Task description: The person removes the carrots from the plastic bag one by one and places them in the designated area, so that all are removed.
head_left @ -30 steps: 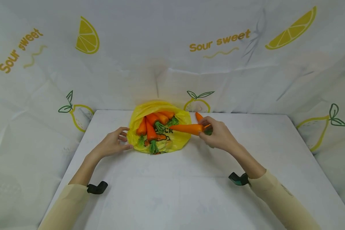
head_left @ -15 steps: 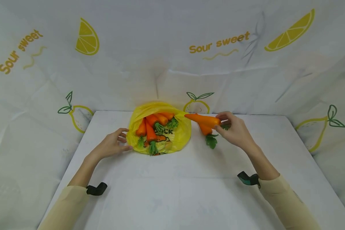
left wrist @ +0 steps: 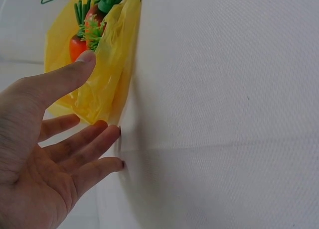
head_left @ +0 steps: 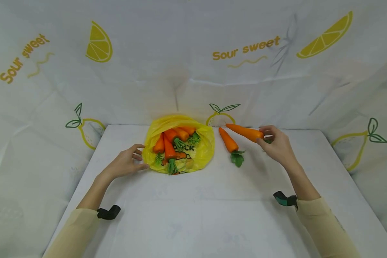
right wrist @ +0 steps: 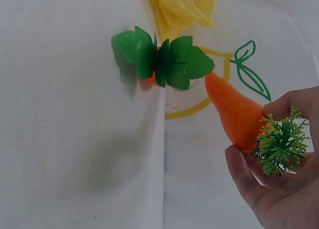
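Note:
My right hand (head_left: 276, 144) pinches an orange carrot (head_left: 245, 132) by its thick end, the tip pointing left. Feathery green leaves (right wrist: 281, 143) stick out at that end in the right wrist view. Just left of it, a second carrot (head_left: 228, 140) with broad green leaves (head_left: 237, 158) lies on the table. My left hand (head_left: 126, 162) is at the left side of a yellow plastic bag (head_left: 201, 157), fingers relaxed and spread, fingertips right at the plastic. Several carrots (head_left: 169, 147) with green tops show in the bag's mouth.
The white table (head_left: 187, 222) meets a white cloth backdrop (head_left: 167, 79) printed with lemons and lettering directly behind the bag. A black wrist mount (head_left: 109, 212) sits on the left forearm and another mount (head_left: 285, 199) on the right.
My right hand has carried its carrot rightward, away from the bag, uncovering the carrot on the table. My left hand and the bag stay about where they were.

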`<action>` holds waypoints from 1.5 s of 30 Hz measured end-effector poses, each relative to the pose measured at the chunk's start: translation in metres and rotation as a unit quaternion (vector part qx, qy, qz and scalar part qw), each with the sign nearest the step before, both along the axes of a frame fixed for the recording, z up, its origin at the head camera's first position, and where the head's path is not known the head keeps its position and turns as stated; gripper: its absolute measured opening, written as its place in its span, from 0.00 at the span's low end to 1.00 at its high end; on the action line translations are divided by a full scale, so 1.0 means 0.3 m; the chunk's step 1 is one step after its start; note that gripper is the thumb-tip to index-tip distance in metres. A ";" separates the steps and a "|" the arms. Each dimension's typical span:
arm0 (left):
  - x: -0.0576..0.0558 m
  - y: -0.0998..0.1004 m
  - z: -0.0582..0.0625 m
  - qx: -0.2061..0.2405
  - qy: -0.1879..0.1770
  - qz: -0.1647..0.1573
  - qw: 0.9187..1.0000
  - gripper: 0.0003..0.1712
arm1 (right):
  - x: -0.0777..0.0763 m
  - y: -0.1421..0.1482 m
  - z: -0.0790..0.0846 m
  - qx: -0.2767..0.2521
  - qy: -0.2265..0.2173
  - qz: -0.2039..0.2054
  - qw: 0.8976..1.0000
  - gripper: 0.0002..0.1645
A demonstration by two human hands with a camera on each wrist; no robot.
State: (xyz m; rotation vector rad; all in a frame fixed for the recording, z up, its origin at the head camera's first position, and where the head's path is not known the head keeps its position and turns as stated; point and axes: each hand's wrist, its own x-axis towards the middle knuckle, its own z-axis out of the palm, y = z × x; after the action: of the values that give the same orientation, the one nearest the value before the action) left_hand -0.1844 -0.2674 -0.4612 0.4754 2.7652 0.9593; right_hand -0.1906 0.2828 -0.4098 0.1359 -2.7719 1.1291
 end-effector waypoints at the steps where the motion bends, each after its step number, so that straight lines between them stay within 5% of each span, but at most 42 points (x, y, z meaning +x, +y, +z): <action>1: 0.000 0.001 0.000 0.000 0.000 0.000 1.000 0.45 | -0.002 0.006 -0.005 -0.001 -0.002 -0.004 1.000 0.26; 17: 0.002 0.006 0.009 -0.008 -0.003 -0.001 1.000 0.46 | -0.047 0.044 -0.083 0.010 -0.014 -0.042 0.999 0.25; 45: 0.003 0.005 0.000 -0.003 -0.004 0.004 1.000 0.46 | -0.071 0.067 -0.154 0.005 -0.089 -0.004 0.996 0.30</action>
State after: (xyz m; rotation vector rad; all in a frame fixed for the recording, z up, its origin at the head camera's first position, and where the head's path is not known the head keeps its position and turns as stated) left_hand -0.1836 -0.2660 -0.4611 0.4606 2.7642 0.9529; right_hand -0.2118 0.3031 -0.4559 0.0267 -2.9307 1.1804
